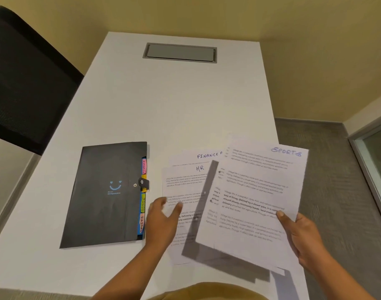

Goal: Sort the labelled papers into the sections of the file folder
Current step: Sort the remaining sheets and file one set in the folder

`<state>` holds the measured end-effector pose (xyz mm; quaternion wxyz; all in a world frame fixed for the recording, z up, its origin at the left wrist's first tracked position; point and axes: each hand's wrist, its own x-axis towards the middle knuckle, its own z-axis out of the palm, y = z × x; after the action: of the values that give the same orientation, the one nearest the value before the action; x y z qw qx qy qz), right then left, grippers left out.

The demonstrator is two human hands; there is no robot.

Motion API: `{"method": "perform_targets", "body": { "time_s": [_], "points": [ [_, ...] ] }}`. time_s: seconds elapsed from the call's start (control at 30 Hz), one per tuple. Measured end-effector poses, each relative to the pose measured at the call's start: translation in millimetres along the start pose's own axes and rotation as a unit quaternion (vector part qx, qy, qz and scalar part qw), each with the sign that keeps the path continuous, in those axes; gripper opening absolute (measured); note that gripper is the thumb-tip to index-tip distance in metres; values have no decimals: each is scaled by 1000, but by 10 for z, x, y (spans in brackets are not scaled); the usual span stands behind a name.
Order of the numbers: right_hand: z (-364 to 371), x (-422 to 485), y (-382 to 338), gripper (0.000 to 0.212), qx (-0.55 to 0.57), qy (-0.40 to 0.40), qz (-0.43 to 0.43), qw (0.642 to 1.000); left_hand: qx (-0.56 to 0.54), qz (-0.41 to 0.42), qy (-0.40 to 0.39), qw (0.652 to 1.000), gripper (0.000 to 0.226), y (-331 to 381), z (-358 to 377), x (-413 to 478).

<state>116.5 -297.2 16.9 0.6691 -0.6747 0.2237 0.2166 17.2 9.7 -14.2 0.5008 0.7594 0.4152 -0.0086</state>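
A black file folder lies closed on the white table, its coloured tabs reading FINANCE, ADMIN and SPORTS along its right edge. My right hand holds a few printed sheets lifted off the table, thumb on top; the top sheet is marked SPORTS. Flat on the table underneath lie a sheet marked HR and one marked FINANCE. My left hand hovers, fingers loosely spread, over the left part of the HR sheet, just right of the folder. It is blurred.
The white table has a grey cable hatch at its far end. A black mesh chair stands at the left. Grey carpet and a glass panel lie to the right of the table.
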Motion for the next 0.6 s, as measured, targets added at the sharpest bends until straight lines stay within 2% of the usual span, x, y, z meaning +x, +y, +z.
{"method": "perform_targets", "body": {
  "time_s": [0.07, 0.13, 0.17, 0.23, 0.33, 0.43, 0.5, 0.6],
  "points": [
    [139, -26, -1, 42, -1, -37, -20, 999, -132, -23, -120, 984, 68, 292, -26, -30],
    [266, -34, 10, 70, -18, -66, -36, 997, -187, -49, -206, 959, 50, 531, -28, -36],
    [321, -34, 19, 75, -25, -79, -46, 996, -199, -56, -236, 949, 41, 605, -29, -28],
    [425, -52, 11, 63, -35, -97, -60, 993, -221, -62, -266, 936, 30, 678, -24, -18],
    [588, -110, -50, 37, -77, -112, -79, 988, -224, -24, -227, 947, 23, 662, 4, -50],
    [685, -147, -114, 14, -117, -88, -119, 982, -252, 28, -179, 951, 23, 676, 5, -160],
    [722, -169, -154, 11, -114, -75, -146, 980, -266, 61, -147, 951, 24, 681, -21, -218],
    [772, -231, -191, 20, -108, -83, -192, 972, -255, 99, -117, 955, 22, 704, -65, -277]
  ]
}}
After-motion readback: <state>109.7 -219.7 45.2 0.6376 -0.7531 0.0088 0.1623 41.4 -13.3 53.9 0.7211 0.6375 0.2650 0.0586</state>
